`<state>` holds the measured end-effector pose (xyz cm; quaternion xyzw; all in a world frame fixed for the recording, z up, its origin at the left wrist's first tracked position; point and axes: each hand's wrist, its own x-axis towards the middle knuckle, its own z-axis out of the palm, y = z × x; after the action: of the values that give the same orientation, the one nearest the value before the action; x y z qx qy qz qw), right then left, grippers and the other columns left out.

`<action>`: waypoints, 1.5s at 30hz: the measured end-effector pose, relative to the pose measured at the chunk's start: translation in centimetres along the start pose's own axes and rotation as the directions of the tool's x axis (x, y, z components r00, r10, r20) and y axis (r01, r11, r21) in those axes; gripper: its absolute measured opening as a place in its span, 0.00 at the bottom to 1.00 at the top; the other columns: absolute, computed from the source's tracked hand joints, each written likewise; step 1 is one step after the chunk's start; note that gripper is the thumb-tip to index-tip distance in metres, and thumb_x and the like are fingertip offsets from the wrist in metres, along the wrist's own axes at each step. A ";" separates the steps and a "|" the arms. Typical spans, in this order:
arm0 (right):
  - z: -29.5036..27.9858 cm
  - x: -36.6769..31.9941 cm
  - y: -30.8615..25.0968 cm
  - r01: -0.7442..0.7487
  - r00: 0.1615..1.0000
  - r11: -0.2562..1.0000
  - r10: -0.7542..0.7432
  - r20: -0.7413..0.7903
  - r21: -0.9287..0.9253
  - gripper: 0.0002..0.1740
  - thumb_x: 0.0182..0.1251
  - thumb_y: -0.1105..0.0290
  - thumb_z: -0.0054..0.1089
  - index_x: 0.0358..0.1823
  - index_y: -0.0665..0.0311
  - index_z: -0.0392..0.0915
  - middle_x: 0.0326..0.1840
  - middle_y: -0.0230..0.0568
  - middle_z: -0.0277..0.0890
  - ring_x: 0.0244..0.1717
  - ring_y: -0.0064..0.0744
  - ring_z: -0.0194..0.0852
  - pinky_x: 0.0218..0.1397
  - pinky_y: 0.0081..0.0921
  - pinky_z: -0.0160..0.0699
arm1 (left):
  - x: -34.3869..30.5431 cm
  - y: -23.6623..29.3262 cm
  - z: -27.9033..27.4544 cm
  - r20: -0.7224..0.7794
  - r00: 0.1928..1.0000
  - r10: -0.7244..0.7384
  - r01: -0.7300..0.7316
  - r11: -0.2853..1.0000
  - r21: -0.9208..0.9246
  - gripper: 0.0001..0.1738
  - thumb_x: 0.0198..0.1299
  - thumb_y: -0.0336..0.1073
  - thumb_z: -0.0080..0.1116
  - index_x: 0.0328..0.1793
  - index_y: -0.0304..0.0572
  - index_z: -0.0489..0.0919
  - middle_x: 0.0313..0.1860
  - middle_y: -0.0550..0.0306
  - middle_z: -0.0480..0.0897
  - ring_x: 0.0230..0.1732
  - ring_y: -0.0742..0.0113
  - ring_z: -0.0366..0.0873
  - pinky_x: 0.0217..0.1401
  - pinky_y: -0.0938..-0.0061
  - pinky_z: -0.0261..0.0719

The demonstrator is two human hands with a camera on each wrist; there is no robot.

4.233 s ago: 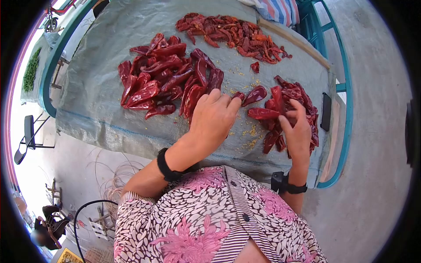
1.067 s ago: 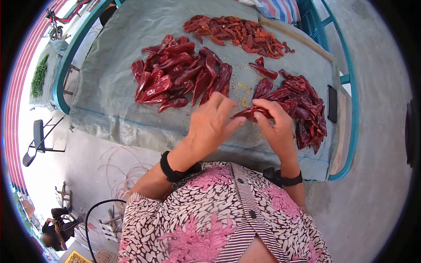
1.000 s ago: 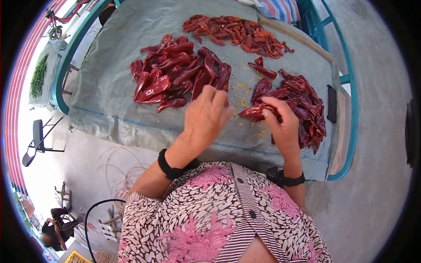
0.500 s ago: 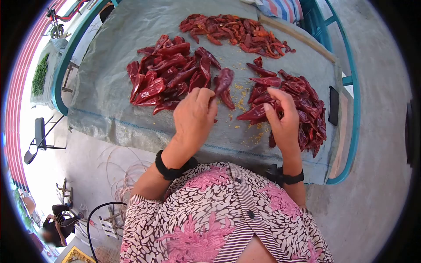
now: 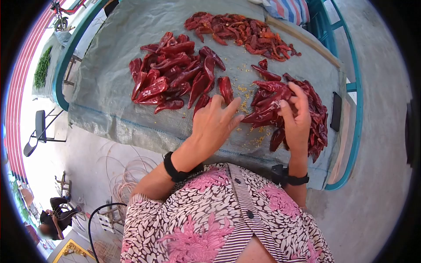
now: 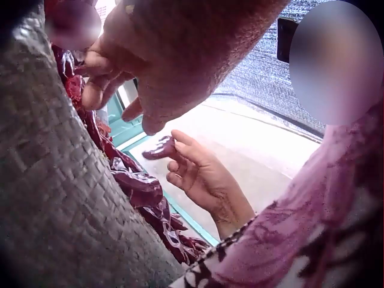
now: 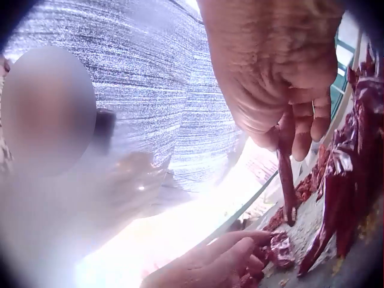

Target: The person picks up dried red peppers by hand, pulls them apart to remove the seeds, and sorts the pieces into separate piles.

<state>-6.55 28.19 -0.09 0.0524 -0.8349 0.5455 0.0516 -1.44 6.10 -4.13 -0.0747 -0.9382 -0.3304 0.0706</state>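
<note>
Over the cloth, the left hand [image 5: 215, 127] reaches beside the left pile of dark red peppers [image 5: 169, 65]; its fingers are spread and it visibly grips nothing. A single pepper [image 5: 225, 89] lies just beyond its fingers. The right hand [image 5: 298, 122] pinches a long pepper [image 5: 261, 115] between thumb and fingers, at the left side of the right pile [image 5: 318, 109]. In the right wrist view, a pepper [image 7: 287, 183] hangs from the right hand [image 7: 276, 78]. The left wrist view shows a pepper [image 6: 157, 149] at the right hand's fingertips [image 6: 176, 140].
Smaller, brighter red peppers [image 5: 245, 33] form a pile at the far side. Pale seeds [image 5: 245, 94] are scattered between the piles. A black phone-like object [image 5: 335, 111] lies near the right edge, inside the teal frame [image 5: 357, 131]. A striped bag [image 5: 287, 9] sits at the far right.
The left hand has moved right and its thumb has spread; the pepper it raised half a second ago is no longer in it. The right hand has shifted slightly right, closer over its pile.
</note>
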 end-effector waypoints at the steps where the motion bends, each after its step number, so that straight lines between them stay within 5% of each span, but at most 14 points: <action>1: -0.6 0.0 0.2 -0.011 1.000 0.994 0.009 -0.024 -0.109 0.23 0.75 0.75 0.63 0.70 0.60 0.76 0.43 0.33 0.82 0.40 0.21 0.77 0.49 0.24 0.79 | 0.2 0.0 0.3 0.013 1.000 -0.011 0.011 0.999 0.037 0.18 0.68 0.47 0.66 0.61 0.53 0.82 0.51 0.47 0.78 0.37 0.47 0.85 0.37 0.57 0.85; 3: -1.6 0.0 0.6 -0.039 0.997 0.946 0.015 -0.078 -0.322 0.24 0.76 0.73 0.63 0.71 0.59 0.75 0.37 0.33 0.81 0.36 0.21 0.76 0.46 0.24 0.78 | 0.6 0.0 1.2 0.037 0.999 -0.031 0.026 0.993 0.111 0.16 0.68 0.47 0.66 0.57 0.53 0.82 0.50 0.46 0.78 0.36 0.46 0.85 0.36 0.56 0.85; 6: -1.5 -0.3 1.0 -0.017 0.998 0.948 -0.005 -0.066 -0.318 0.24 0.76 0.71 0.64 0.71 0.58 0.76 0.32 0.34 0.80 0.34 0.21 0.75 0.42 0.23 0.77 | 1.3 -0.5 2.1 0.043 0.999 -0.011 0.005 0.992 0.128 0.12 0.68 0.45 0.65 0.49 0.48 0.80 0.47 0.45 0.78 0.34 0.45 0.84 0.34 0.54 0.85; 9: -0.3 -0.7 0.4 0.065 0.997 0.958 -0.053 0.051 -0.278 0.23 0.74 0.73 0.65 0.69 0.60 0.77 0.38 0.34 0.81 0.33 0.21 0.75 0.41 0.23 0.78 | 1.7 -1.0 3.2 -0.001 0.999 -0.032 0.032 0.988 0.151 0.10 0.67 0.41 0.65 0.43 0.45 0.77 0.45 0.46 0.79 0.35 0.44 0.84 0.34 0.54 0.84; 15: 1.8 -0.8 -0.5 0.195 0.964 0.967 -0.157 0.217 -0.166 0.25 0.72 0.73 0.67 0.69 0.61 0.77 0.54 0.41 0.82 0.43 0.28 0.82 0.46 0.24 0.81 | 0.0 0.5 0.9 -0.135 0.991 0.002 -0.028 0.981 -0.190 0.09 0.64 0.33 0.67 0.42 0.44 0.77 0.41 0.49 0.78 0.39 0.45 0.83 0.36 0.55 0.80; 18: 2.2 -1.0 -0.9 0.194 0.937 0.973 -0.146 0.318 -0.124 0.22 0.70 0.71 0.69 0.64 0.62 0.80 0.55 0.42 0.82 0.49 0.39 0.84 0.55 0.29 0.81 | -0.9 0.6 0.7 -0.164 0.976 0.142 -0.182 0.948 -0.262 0.10 0.64 0.33 0.69 0.42 0.43 0.76 0.41 0.50 0.78 0.38 0.46 0.82 0.36 0.55 0.79; 20: 2.0 -1.0 -1.1 0.151 0.921 0.981 -0.096 0.377 -0.119 0.19 0.70 0.71 0.69 0.61 0.63 0.82 0.53 0.42 0.83 0.50 0.40 0.83 0.57 0.30 0.80 | -1.3 0.3 0.0 -0.135 0.987 0.087 -0.111 0.976 -0.185 0.13 0.63 0.37 0.71 0.44 0.42 0.77 0.42 0.51 0.78 0.39 0.46 0.82 0.36 0.55 0.80; 24: 0.7 -0.2 -1.2 0.160 0.976 0.967 -0.125 0.179 -0.198 0.18 0.69 0.73 0.68 0.59 0.63 0.83 0.48 0.41 0.83 0.49 0.36 0.84 0.55 0.31 0.80 | -1.6 -0.9 -1.9 -0.156 0.976 -0.149 0.155 0.988 0.024 0.20 0.61 0.43 0.73 0.53 0.44 0.77 0.45 0.52 0.77 0.41 0.46 0.83 0.37 0.55 0.80; 26: -0.4 0.2 -0.7 0.137 0.986 0.953 -0.105 0.130 -0.269 0.19 0.69 0.73 0.68 0.60 0.63 0.83 0.53 0.42 0.83 0.55 0.39 0.82 0.61 0.34 0.78 | -1.6 -1.7 -2.2 -0.142 0.966 -0.216 0.230 0.968 0.095 0.25 0.60 0.45 0.74 0.57 0.46 0.76 0.47 0.52 0.77 0.42 0.46 0.83 0.38 0.55 0.81; 29: -0.7 0.5 0.2 0.257 0.958 0.849 -0.288 0.004 -0.462 0.20 0.70 0.71 0.68 0.62 0.62 0.81 0.63 0.44 0.80 0.67 0.45 0.73 0.71 0.39 0.71 | -1.7 -2.3 -1.9 -0.085 0.966 -0.243 0.255 0.951 0.175 0.30 0.59 0.45 0.75 0.63 0.47 0.74 0.47 0.51 0.77 0.42 0.46 0.84 0.38 0.55 0.82; 34: 0.8 0.0 -0.2 0.320 0.945 0.864 -0.319 0.069 -0.388 0.18 0.69 0.75 0.68 0.60 0.63 0.82 0.60 0.44 0.82 0.62 0.45 0.77 0.69 0.38 0.73 | -1.5 -2.2 -0.4 0.005 0.959 -0.283 0.281 0.954 0.108 0.28 0.59 0.41 0.74 0.63 0.47 0.74 0.46 0.49 0.82 0.42 0.45 0.86 0.39 0.56 0.84; 38: 2.6 -1.2 -1.4 0.167 0.929 0.981 -0.124 0.347 -0.095 0.19 0.68 0.74 0.68 0.61 0.64 0.81 0.56 0.44 0.83 0.49 0.39 0.83 0.53 0.32 0.83 | -1.8 -1.6 -0.4 0.028 0.988 -0.152 0.154 0.982 -0.107 0.26 0.57 0.36 0.74 0.61 0.46 0.76 0.47 0.49 0.85 0.42 0.46 0.86 0.40 0.56 0.84; 39: 3.2 -1.4 -1.4 0.241 0.909 0.969 -0.206 0.362 -0.054 0.20 0.68 0.73 0.69 0.61 0.64 0.81 0.53 0.42 0.83 0.44 0.35 0.84 0.47 0.28 0.84 | -1.7 -1.4 -0.3 0.031 0.992 -0.126 0.129 0.981 -0.144 0.26 0.57 0.35 0.74 0.60 0.46 0.77 0.47 0.49 0.84 0.42 0.46 0.86 0.40 0.56 0.84; 45: 3.8 -1.7 -1.7 0.138 0.867 0.990 -0.108 0.487 -0.027 0.15 0.68 0.75 0.68 0.55 0.65 0.82 0.48 0.37 0.84 0.39 0.26 0.84 0.45 0.25 0.83 | -1.6 -0.7 -0.3 0.047 0.999 -0.012 0.026 0.948 -0.318 0.27 0.56 0.31 0.74 0.62 0.45 0.77 0.47 0.47 0.84 0.43 0.46 0.87 0.43 0.59 0.84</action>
<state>-4.77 24.08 -0.36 0.2387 -0.8324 0.4849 -0.1226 -0.02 5.21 -4.61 -0.0833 -0.8746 -0.4764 0.0337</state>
